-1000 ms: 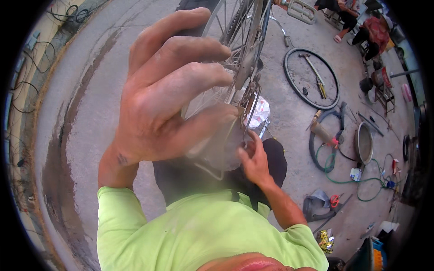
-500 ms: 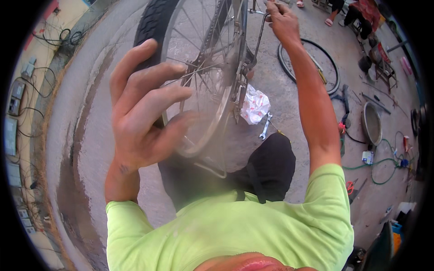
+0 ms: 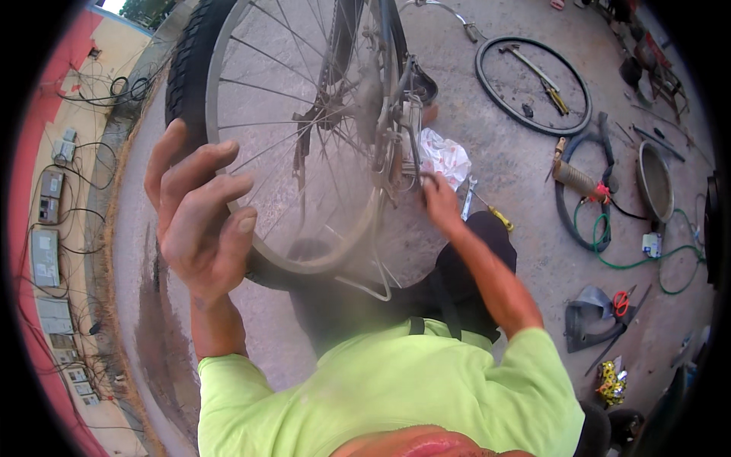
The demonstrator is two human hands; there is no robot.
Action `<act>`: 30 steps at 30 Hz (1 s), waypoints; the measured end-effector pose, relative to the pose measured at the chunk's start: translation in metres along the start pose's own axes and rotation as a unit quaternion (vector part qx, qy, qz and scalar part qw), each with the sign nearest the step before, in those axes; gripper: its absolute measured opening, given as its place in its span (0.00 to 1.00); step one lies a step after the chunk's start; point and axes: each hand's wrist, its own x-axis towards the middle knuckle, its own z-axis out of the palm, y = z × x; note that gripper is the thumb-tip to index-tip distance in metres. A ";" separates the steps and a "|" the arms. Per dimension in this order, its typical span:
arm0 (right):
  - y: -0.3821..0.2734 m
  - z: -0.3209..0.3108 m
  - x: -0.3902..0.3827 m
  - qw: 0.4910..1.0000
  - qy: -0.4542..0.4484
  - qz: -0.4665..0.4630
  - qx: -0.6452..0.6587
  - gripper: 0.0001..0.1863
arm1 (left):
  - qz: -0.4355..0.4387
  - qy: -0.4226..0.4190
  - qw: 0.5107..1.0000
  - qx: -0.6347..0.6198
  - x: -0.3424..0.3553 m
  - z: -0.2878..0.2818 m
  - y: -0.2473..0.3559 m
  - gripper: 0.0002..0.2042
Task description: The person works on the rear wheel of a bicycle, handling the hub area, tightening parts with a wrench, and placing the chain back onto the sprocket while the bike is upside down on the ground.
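A spoked bicycle wheel [image 3: 215,84] with a knobbly black tyre stands before me, its hub and frame parts to the right. Near the tyre's left side is my left hand [image 3: 199,217], fingers curved and apart, nothing in them; I cannot tell whether it touches the tyre. My right hand [image 3: 442,202] is low on the wheel's right side, fingers closed at the lower end of a dark metal bar [image 3: 416,148]. A crumpled white plastic bag [image 3: 445,158] lies just beyond that hand, with a wrench [image 3: 468,196] and a yellow-handled screwdriver [image 3: 499,219] beside it.
To the right, a loose tyre [image 3: 485,84] rings a hammer [image 3: 533,68]. Nearby lie an inner tube [image 3: 563,209], a metal basin [image 3: 649,179], a green hose [image 3: 670,291] and red-handled scissors [image 3: 621,305]. Cables and boxes [image 3: 46,259] line the left wall.
My right hand has swung down toward me from the far upper right, with the bar's end. My left hand has shifted left and slightly down. The view has shifted too.
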 end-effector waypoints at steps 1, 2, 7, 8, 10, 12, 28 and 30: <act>-0.020 -0.002 -0.040 0.999 -0.034 -0.005 0.025 0.24 | -0.005 -0.001 1.000 0.003 -0.001 -0.001 0.000 0.13; -0.050 -0.006 -0.071 0.998 -0.054 -0.002 0.044 0.27 | -0.009 -0.001 1.000 0.004 -0.002 0.000 0.000 0.13; -0.169 -0.034 -0.130 0.967 -0.138 -0.213 0.026 0.27 | -0.007 0.006 1.000 0.003 0.002 0.005 0.002 0.13; -0.183 -0.041 -0.127 0.955 -0.166 -0.247 0.019 0.27 | -0.008 0.012 1.000 -0.003 0.002 0.006 0.002 0.13; -0.204 -0.050 -0.107 0.923 -0.224 -0.312 0.005 0.25 | -0.008 0.012 1.000 0.002 0.003 0.006 0.001 0.13; -0.220 -0.053 -0.091 0.908 -0.229 -0.350 -0.004 0.21 | -0.003 0.002 1.000 0.025 0.003 0.004 -0.001 0.12; -0.273 -0.057 -0.047 0.902 -0.162 -0.400 -0.009 0.13 | -0.016 0.110 0.989 -0.095 -0.043 0.017 0.021 0.13; -0.264 -0.057 -0.055 0.905 -0.135 -0.403 -0.023 0.13 | 0.008 0.130 0.977 -0.169 -0.080 0.022 0.044 0.13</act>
